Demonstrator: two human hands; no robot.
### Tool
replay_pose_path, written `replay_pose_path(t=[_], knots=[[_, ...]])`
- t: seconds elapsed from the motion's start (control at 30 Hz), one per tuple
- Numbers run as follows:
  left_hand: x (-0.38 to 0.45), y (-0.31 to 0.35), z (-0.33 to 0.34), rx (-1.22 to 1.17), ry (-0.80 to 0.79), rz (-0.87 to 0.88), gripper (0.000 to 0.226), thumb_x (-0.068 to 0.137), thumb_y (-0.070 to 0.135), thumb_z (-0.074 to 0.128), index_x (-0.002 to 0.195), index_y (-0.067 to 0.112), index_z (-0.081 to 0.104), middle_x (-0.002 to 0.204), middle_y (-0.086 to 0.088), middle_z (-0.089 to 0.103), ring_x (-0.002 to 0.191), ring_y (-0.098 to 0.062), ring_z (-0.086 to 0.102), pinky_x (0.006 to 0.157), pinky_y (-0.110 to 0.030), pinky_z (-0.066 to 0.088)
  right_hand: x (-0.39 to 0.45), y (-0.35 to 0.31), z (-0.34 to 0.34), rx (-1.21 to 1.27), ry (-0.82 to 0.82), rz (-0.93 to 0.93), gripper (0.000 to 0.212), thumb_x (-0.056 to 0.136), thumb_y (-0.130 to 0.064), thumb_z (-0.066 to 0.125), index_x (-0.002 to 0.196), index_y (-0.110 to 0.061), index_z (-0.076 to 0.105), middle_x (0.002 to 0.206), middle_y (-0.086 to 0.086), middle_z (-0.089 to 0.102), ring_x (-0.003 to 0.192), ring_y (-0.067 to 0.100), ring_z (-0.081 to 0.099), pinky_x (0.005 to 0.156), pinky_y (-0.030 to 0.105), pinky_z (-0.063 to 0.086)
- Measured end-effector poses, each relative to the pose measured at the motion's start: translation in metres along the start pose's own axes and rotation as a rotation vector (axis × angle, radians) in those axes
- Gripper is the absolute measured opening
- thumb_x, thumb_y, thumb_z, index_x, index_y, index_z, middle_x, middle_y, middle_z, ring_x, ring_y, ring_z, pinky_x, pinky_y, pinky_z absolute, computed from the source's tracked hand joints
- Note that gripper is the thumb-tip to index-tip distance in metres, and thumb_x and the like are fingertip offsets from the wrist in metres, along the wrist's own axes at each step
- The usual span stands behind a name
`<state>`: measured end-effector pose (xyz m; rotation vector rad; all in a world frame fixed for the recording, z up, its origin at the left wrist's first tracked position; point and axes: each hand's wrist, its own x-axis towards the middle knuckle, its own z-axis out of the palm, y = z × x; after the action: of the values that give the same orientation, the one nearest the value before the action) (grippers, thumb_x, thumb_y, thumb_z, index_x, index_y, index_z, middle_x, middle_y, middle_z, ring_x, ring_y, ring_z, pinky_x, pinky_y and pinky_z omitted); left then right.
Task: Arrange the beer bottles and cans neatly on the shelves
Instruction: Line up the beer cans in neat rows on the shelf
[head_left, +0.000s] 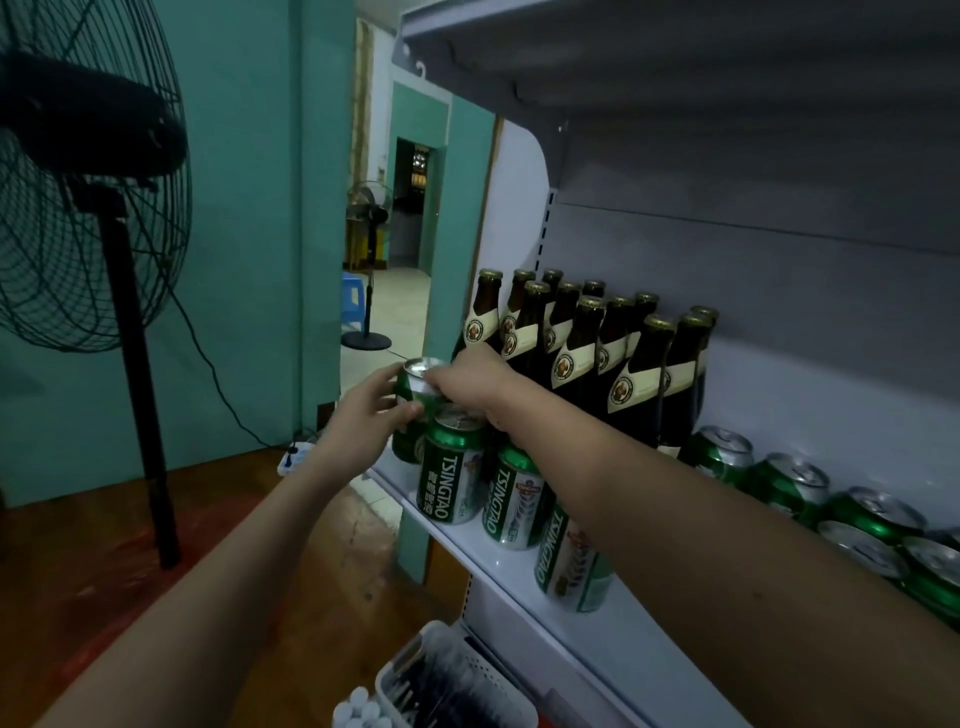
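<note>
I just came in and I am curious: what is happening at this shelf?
A person is stocking beer. Both hands, left and right, hold one green can at the left end of the shelf, raised above the other upright cans. Brown bottles stand in rows behind. More cans lie on their sides to the right.

- White shelf (498, 564), running from near right to far left.
- Brown beer bottles (587, 358) stand in rows at its far back.
- Green cans (451, 478) stand along the front edge; more cans (789, 480) right.
</note>
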<state>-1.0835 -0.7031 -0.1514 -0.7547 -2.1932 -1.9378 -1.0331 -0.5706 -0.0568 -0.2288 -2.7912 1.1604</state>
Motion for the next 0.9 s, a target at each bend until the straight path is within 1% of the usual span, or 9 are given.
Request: replay_pose_path(t=[0.1, 0.2, 0.27, 0.33, 0.53, 0.6, 0.7, 0.8, 0.9], knots=[[0.004, 0.027, -0.006, 0.028, 0.105, 0.09, 0.053, 0.096, 0.017, 0.062, 0.142, 0.033, 0.042, 0.11, 0.021, 0.055, 0.104, -0.001, 0.058, 0.074, -0.014, 0.05, -0.008, -0.015, -0.013, 0.086, 0.052, -0.124, 0.031, 0.099, -0.027, 0.054, 0.118, -0.003, 0.062, 0.107, 0.011, 0.064, 0.095, 0.026, 0.063, 0.084, 0.04, 0.054], [0.008, 0.062, -0.01, -0.022, 0.171, 0.155, 0.052, 0.098, 0.025, 0.058, 0.147, 0.03, 0.039, 0.111, 0.028, 0.057, 0.096, 0.007, 0.064, 0.07, -0.009, 0.05, -0.021, -0.033, -0.032, 0.217, 0.134, -0.26, 0.031, 0.1, -0.028, 0.054, 0.127, -0.013, 0.057, 0.105, -0.002, 0.057, 0.089, 0.013, 0.056, 0.075, 0.032, 0.05], [0.01, 0.084, -0.012, -0.084, 0.171, 0.191, 0.043, 0.1, 0.031, 0.054, 0.141, 0.031, 0.044, 0.114, 0.028, 0.063, 0.098, 0.004, 0.066, 0.074, -0.015, 0.054, -0.031, -0.044, -0.045, 0.319, 0.151, -0.314, 0.034, 0.1, -0.03, 0.055, 0.131, -0.016, 0.052, 0.095, -0.01, 0.05, 0.082, 0.005, 0.052, 0.07, 0.028, 0.049], [0.008, 0.108, -0.009, -0.179, 0.136, 0.183, 0.043, 0.101, 0.035, 0.051, 0.143, 0.03, 0.044, 0.124, 0.013, 0.063, 0.102, -0.004, 0.068, 0.078, -0.03, 0.059, -0.044, -0.051, -0.062, 0.394, 0.167, -0.353, 0.034, 0.099, -0.032, 0.056, 0.129, -0.018, 0.051, 0.094, -0.014, 0.046, 0.082, 0.0, 0.051, 0.072, 0.027, 0.053], [-0.013, 0.163, 0.018, -0.231, 0.013, 0.23, 0.041, 0.101, 0.034, 0.052, 0.142, 0.032, 0.048, 0.124, 0.008, 0.067, 0.109, -0.011, 0.067, 0.077, -0.044, 0.06, -0.089, -0.046, -0.118, 0.338, 0.198, -0.361, 0.038, 0.097, -0.047, 0.056, 0.119, -0.018, 0.047, 0.101, -0.008, 0.055, 0.091, 0.008, 0.06, 0.076, 0.037, 0.059], [-0.022, 0.173, 0.035, -0.246, -0.028, 0.258, 0.033, 0.099, 0.032, 0.055, 0.131, 0.043, 0.056, 0.114, 0.014, 0.071, 0.104, -0.008, 0.069, 0.073, -0.038, 0.06, -0.106, -0.037, -0.135, 0.24, 0.221, -0.351, 0.044, 0.094, -0.055, 0.056, 0.119, -0.02, 0.046, 0.108, -0.005, 0.056, 0.098, 0.013, 0.06, 0.082, 0.042, 0.058], [-0.038, 0.19, 0.067, -0.198, -0.047, 0.284, 0.035, 0.096, 0.034, 0.06, 0.103, 0.069, 0.057, 0.103, 0.04, 0.064, 0.101, 0.011, 0.063, 0.084, -0.029, 0.055, -0.131, -0.022, -0.159, 0.147, 0.241, -0.317, 0.051, 0.09, -0.06, 0.059, 0.117, -0.019, 0.048, 0.112, -0.003, 0.057, 0.101, 0.015, 0.06, 0.085, 0.046, 0.058], [-0.049, 0.197, 0.101, -0.174, -0.044, 0.333, 0.032, 0.096, 0.033, 0.062, 0.116, 0.056, 0.051, 0.107, 0.047, 0.055, 0.102, 0.028, 0.05, 0.077, -0.001, 0.044, -0.152, -0.006, -0.182, 0.053, 0.308, -0.276, 0.054, 0.087, -0.06, 0.064, 0.11, -0.013, 0.054, 0.108, 0.005, 0.061, 0.094, 0.017, 0.062, 0.076, 0.044, 0.062], [-0.058, 0.204, 0.134, -0.185, -0.06, 0.356, 0.036, 0.096, 0.03, 0.062, 0.125, 0.046, 0.048, 0.113, 0.04, 0.05, 0.097, 0.031, 0.048, 0.072, 0.004, 0.04, -0.169, 0.01, -0.205, -0.005, 0.349, -0.217, 0.066, 0.083, -0.059, 0.069, 0.113, -0.001, 0.061, 0.112, 0.023, 0.066, 0.083, 0.023, 0.066, 0.078, 0.048, 0.06]])
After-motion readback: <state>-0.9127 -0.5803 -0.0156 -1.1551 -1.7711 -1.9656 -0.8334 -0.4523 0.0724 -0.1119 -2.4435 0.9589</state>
